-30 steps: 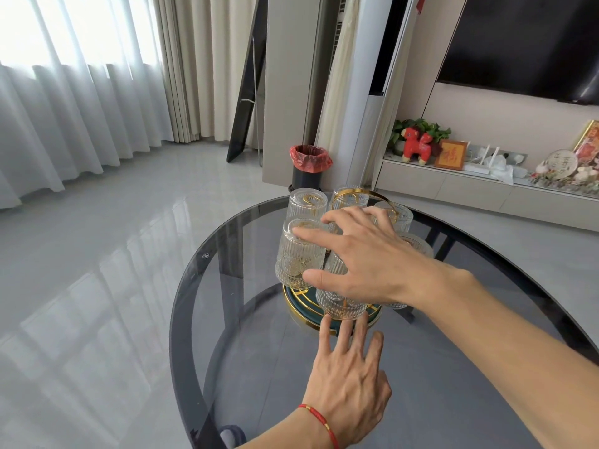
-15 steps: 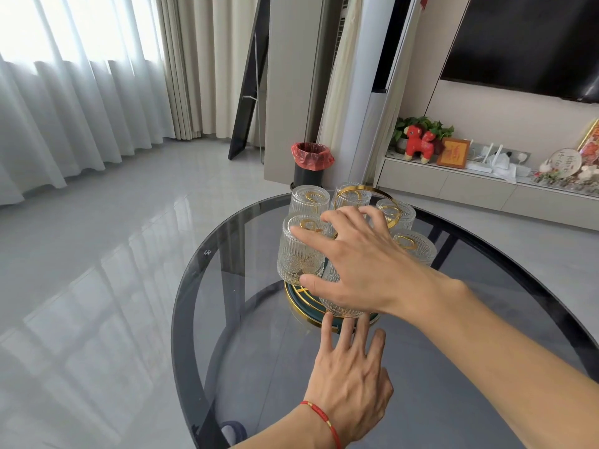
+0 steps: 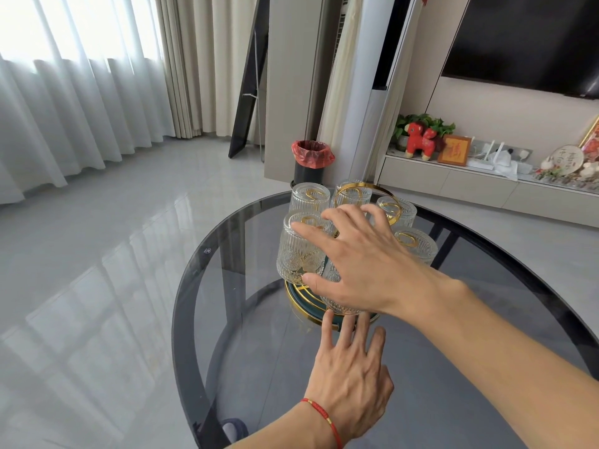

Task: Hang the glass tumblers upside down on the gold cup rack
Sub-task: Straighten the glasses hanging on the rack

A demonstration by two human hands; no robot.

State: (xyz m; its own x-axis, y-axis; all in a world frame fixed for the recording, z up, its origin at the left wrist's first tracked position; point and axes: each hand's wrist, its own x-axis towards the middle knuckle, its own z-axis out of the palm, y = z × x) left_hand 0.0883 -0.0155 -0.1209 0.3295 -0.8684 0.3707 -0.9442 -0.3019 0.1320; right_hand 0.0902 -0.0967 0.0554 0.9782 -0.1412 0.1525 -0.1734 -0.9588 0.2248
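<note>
The gold cup rack [image 3: 363, 186] stands on a dark round base [image 3: 301, 303] at the far middle of the glass table. Several ribbed glass tumblers hang upside down on it, among them one at the front left [image 3: 298, 254], one at the back left [image 3: 308, 199] and one on the right [image 3: 418, 244]. My right hand [image 3: 366, 264] lies spread over the rack. Its index finger rests on the front-left tumbler, and its palm covers the front tumbler [image 3: 337, 296]. My left hand [image 3: 350, 377] lies flat on the table, fingers apart, fingertips at the base.
The round smoked-glass table [image 3: 227, 319] has a dark rim and a lower shelf visible through it. Beyond it stand a black bin with a red bag [image 3: 311, 160], a tall white unit and a low cabinet with ornaments [image 3: 453, 150].
Both hands keep nearly the same pose. The view has shifted slightly, and the right hand sits a little lower over the tumblers.
</note>
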